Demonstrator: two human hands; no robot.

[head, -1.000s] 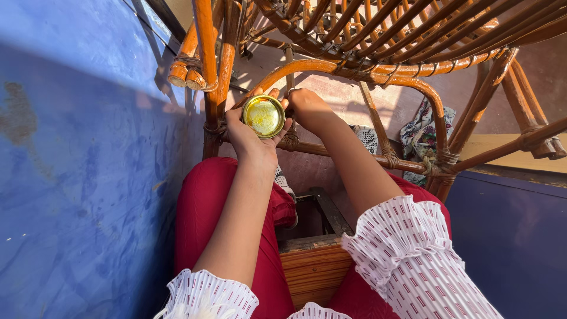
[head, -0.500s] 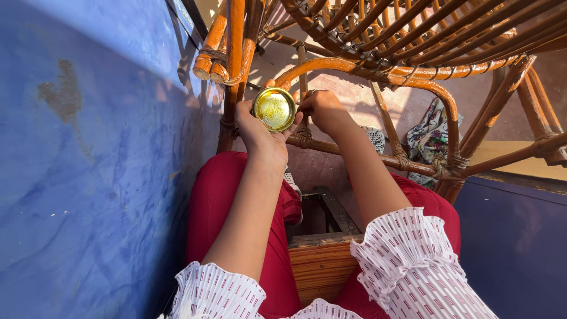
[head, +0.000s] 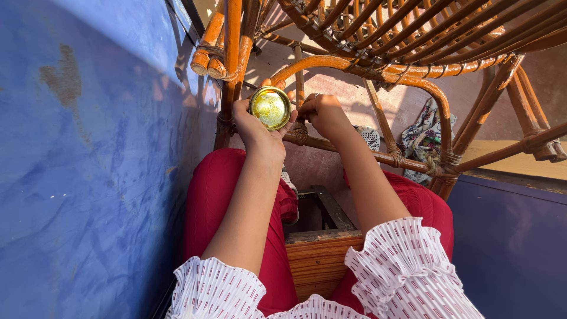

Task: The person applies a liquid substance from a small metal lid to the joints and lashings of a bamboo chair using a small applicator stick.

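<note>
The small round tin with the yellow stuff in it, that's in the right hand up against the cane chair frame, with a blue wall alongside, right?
Not quite: the head view shows the small round tin in the left hand, not the right. The right hand rests on the cane chair frame beside it. The blue wall is alongside, as you said.

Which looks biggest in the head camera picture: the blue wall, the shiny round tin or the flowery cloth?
1. Blue wall, by far the largest.
2. Flowery cloth.
3. Shiny round tin in the left hand.
The cloth lies farther from the camera, so its true size is unsure.
</note>
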